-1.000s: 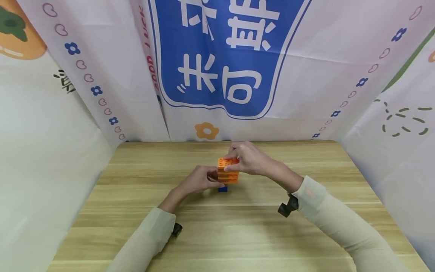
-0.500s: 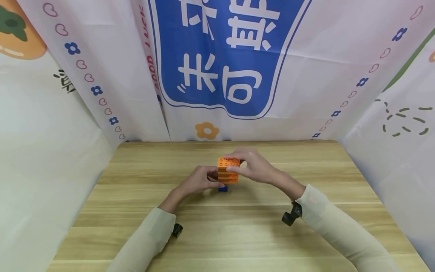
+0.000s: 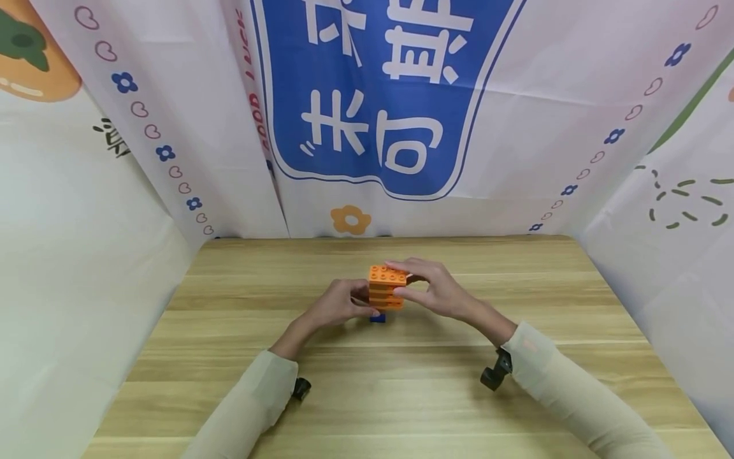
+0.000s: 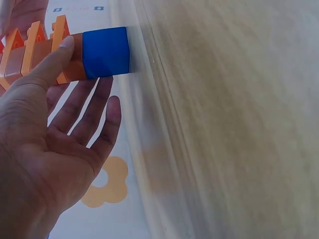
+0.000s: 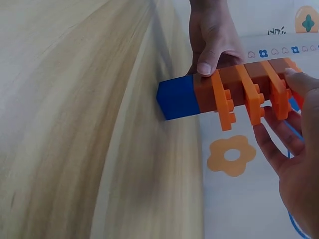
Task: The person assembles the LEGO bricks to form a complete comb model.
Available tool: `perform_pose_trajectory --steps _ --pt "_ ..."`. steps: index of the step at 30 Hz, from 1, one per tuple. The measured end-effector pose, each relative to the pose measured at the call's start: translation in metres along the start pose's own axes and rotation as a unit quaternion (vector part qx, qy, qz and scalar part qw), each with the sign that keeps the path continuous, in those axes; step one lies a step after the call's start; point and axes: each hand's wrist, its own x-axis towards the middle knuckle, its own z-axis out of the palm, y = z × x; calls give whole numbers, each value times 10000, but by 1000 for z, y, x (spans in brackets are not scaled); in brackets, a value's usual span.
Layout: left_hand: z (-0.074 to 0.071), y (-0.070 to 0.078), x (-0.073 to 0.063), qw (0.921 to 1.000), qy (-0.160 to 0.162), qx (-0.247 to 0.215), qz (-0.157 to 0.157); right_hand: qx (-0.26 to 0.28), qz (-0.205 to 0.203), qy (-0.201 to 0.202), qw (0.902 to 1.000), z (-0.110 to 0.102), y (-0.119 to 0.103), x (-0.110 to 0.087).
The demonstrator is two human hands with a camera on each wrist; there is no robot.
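A tower of toy building blocks (image 3: 387, 275) stands upright near the middle of the table. Orange studded plates alternate with brown blocks, and a blue block (image 5: 178, 97) forms the base. The plates overhang on the right. My left hand (image 3: 337, 303) pinches the lower brown part, its thumb just above the blue block in the left wrist view. My right hand (image 3: 441, 290) is at the tower's upper right, thumb and fingers around the ends of the upper orange plates (image 5: 280, 92). Part of the right hand's contact is hidden.
The wooden table (image 3: 367, 395) reaches back to a white printed cloth wall (image 3: 493, 159), with cloth walls on both sides as well. A small black camera (image 3: 496, 373) hangs at the right wrist, and another (image 3: 301, 389) at the left.
My right hand has slid from over the top plate to the tower's right side, uncovering more of the top studs. The left hand and the tower stay in place.
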Motion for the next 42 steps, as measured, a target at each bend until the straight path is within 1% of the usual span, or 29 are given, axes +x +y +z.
perform_pose_trajectory --steps 7,12,16,20,24,28,33,36,39,42 --pt "1 1 -1 9999 99 -60 12 310 309 63 9990 1 2 -2" --pt "2 3 0 9996 230 -130 -96 504 778 208 9955 -1 3 -1" --pt "2 5 2 9991 324 -174 -211 825 1168 331 9892 -5 6 3" --pt "2 5 3 9989 369 -239 -168 1122 1516 370 9814 -10 10 9" --pt "2 5 4 9981 384 -455 -179 1346 1786 442 9737 -15 17 14" --pt "2 5 5 9957 382 -748 -387 1728 2038 571 9620 -18 22 22" --pt "1 2 8 9907 302 -1153 -659 1961 2464 556 9475 -18 30 31" --pt "0 0 10 9867 266 -1376 -829 2138 2705 558 9370 -18 37 36" --pt "-1 -3 13 9818 205 -1615 -975 2332 2960 579 9245 -18 43 41" --pt "-3 -5 18 9743 95 -1957 -1114 2450 3214 576 9129 -19 50 45"
